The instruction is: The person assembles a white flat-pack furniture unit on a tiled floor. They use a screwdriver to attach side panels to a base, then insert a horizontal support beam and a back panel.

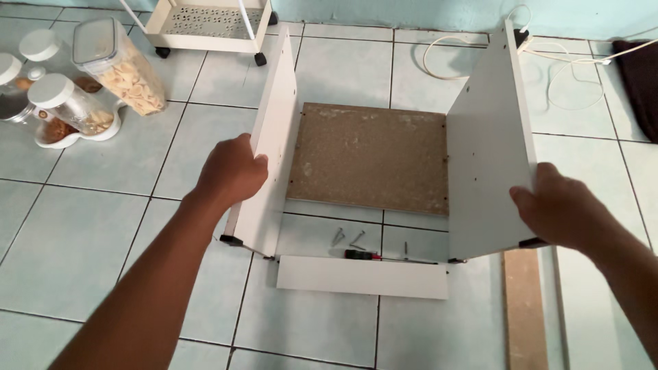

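Note:
A half-built white cabinet stands on the tiled floor. My left hand (232,171) grips the near edge of its left side panel (274,137). My right hand (558,205) grips the near edge of the right side panel (488,151). Both panels stand upright on either side of a brown chipboard back panel (370,157) that lies flat between them. A loose white strip board (362,276) lies on the floor just in front. Behind it lie a few screws (348,238) and a small screwdriver (362,255).
Jars of food (120,65) with white lids stand at the far left. A white wheeled cart (205,24) is at the top. White cable (569,68) loops at the top right beside a dark cloth (637,75). A brown board strip (524,308) lies at the lower right.

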